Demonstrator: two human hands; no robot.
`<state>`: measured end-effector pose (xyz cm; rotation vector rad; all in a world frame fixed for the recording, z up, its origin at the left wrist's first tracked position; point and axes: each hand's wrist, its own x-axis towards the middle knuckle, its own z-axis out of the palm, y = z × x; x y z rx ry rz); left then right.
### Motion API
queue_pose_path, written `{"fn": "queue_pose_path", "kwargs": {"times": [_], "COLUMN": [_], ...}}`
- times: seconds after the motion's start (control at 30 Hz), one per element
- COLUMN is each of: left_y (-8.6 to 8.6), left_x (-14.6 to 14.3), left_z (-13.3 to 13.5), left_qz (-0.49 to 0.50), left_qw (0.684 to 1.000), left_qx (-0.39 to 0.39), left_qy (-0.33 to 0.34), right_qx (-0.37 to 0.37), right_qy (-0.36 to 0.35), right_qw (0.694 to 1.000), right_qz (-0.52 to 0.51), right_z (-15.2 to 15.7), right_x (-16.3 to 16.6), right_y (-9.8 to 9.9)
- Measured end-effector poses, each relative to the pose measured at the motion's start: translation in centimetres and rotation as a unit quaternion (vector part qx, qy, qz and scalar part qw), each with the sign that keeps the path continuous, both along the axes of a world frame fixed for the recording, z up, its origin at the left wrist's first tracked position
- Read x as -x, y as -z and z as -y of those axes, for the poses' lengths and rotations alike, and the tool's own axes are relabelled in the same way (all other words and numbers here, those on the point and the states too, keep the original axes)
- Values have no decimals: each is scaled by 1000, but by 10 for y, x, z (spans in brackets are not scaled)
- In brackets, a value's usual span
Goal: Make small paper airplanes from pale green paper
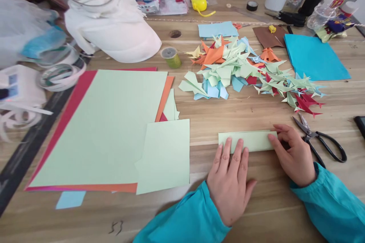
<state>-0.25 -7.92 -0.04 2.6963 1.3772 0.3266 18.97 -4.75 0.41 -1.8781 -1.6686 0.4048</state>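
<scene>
A folded strip of pale green paper (pixel 255 142) lies on the wooden table in front of me. My left hand (pixel 229 178) rests flat with fingers stretched over the strip's left part. At the strip's right end, my right hand (pixel 293 152) pinches the paper between thumb and fingers. Black-handled scissors (pixel 312 134) lie just right of my right hand, blades partly apart. To the left, a loose pale green sheet (pixel 168 155) overlaps a stack of larger sheets (pixel 114 125) in green, red and orange.
Beyond the strip spreads a pile of folded paper pieces (pixel 225 68) in several colours. A blue sheet (pixel 316 57) lies behind at right. Further back are a thread spool (pixel 171 57), a yellow tape measure (pixel 199 3) and white fabric (pixel 114 34). Tape rolls (pixel 58 76) sit at left.
</scene>
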Motion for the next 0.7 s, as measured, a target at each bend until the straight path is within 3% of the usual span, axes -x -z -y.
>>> {"fn": "queue_pose_path", "kwargs": {"times": [0.7], "left_y": [0], "left_x": [2], "left_z": [0], "left_qz": [6], "left_qw": [1000], "left_qx": [28], "left_qy": [-4], "right_qx": [-26], "right_qy": [-42], "right_qw": [998], "right_qz": [34], "right_z": [-1], "right_x": [-3], "right_y": [4]}}
